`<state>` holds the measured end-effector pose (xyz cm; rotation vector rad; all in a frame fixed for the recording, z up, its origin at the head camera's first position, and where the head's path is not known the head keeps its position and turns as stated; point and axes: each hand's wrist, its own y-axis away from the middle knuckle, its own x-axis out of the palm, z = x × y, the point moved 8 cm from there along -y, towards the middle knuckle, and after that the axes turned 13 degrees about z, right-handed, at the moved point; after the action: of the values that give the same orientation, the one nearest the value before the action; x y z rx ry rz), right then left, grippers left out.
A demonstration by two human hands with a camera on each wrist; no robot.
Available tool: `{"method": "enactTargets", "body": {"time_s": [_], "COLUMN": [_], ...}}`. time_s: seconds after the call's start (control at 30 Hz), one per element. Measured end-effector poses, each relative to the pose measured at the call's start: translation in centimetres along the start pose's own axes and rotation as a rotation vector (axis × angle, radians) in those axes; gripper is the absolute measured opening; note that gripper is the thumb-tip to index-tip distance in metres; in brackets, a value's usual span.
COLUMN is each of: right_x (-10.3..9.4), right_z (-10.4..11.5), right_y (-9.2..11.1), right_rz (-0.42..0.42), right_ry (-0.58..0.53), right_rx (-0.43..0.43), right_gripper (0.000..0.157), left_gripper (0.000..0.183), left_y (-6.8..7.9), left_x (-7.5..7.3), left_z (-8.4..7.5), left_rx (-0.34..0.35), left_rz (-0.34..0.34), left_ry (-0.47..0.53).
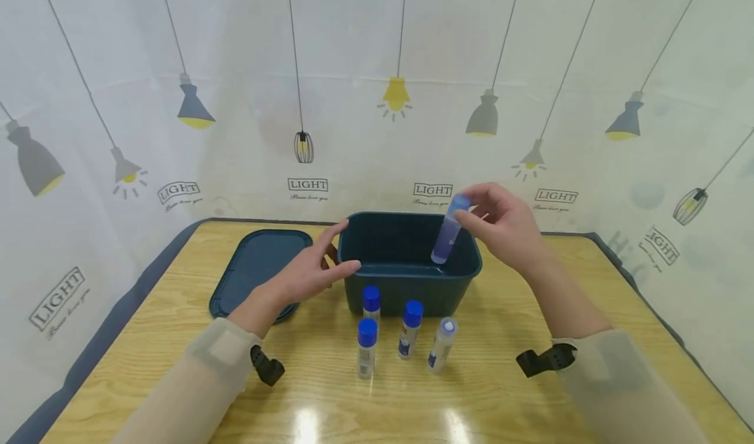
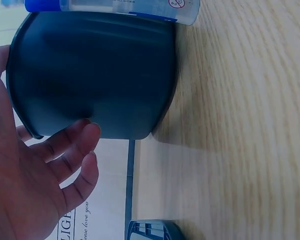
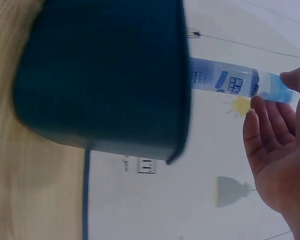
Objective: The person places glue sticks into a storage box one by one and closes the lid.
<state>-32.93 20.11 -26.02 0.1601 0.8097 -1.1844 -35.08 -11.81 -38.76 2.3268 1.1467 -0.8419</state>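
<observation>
A blue liquid glue bottle (image 1: 446, 240) tilts inside the right end of the dark teal bin (image 1: 436, 295). At its light blue cap, my right hand (image 1: 511, 226) pinches it between thumb and fingertips; the right wrist view shows the glue bottle (image 3: 222, 77) rising past the rim. Against the bin's left end rests my left hand (image 1: 303, 272), thumb and forefinger spread toward the rim. In the left wrist view, the other fingers (image 2: 72, 155) bend loosely beside the bin's outer wall. The bin's visible floor holds nothing else.
Several clear glue bottles stand before the bin, including a blue-capped one (image 1: 366, 349), another blue-capped one (image 1: 410, 329) and one with a clear top (image 1: 442, 346). Left of the bin lies a dark teal lid (image 1: 259, 260) on the wooden table (image 1: 489, 391). A printed curtain (image 1: 353, 38) surrounds the table.
</observation>
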Motion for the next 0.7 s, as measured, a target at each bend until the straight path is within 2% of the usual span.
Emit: {"method": "enactTargets", "body": {"time_s": [0.27, 0.7], "right_x": [3.8, 8.0], "right_z": [-3.5, -4.3], "right_y": [-3.6, -7.9], "right_rz": [0.129, 0.316], "right_ry": [0.043, 0.109], "right_rx": [0.100, 0.081], "right_gripper": [0.035, 0.034], "left_gripper": [0.093, 0.093], "left_y": [0.0, 0.1], "left_x": [0.1, 0.0], "left_z": [0.1, -0.2], "left_rx": [0.013, 0.009], "left_rz": [-0.001, -0.001], "left_ry": [0.020, 0.019]}}
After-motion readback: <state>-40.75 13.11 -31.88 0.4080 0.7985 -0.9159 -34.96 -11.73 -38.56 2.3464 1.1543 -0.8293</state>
